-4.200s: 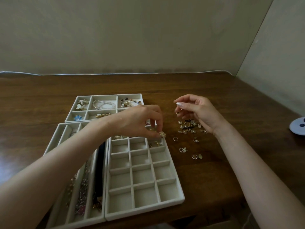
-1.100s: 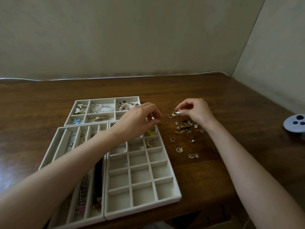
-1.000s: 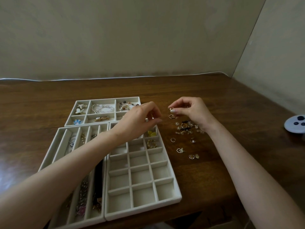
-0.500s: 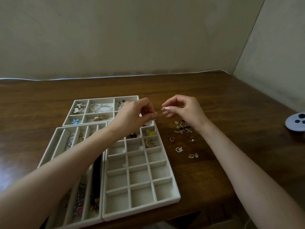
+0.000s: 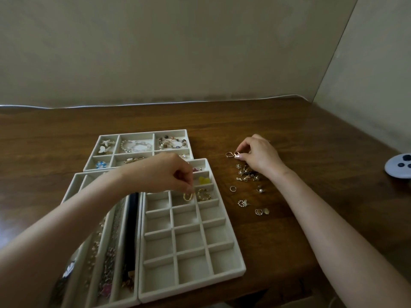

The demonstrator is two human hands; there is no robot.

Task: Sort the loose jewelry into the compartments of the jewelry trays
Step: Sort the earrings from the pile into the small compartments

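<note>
**Hoop handed over, nearly sorted**

On the surface [image 5: 289,134], at the grid tray [image 5: 195,284], the left grip [image 5: 164,174] has parted from the right grip [image 5: 259,155] and lowers a pinched gold hoop earring [image 5: 188,196] into a middle-column compartment. The right grip pinches a second hoop [image 5: 229,154] above the loose pile [image 5: 246,173].

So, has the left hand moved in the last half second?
Yes. The left hand came back toward the person along the grid tray, now pinching a gold oval earring over a middle compartment.
</note>
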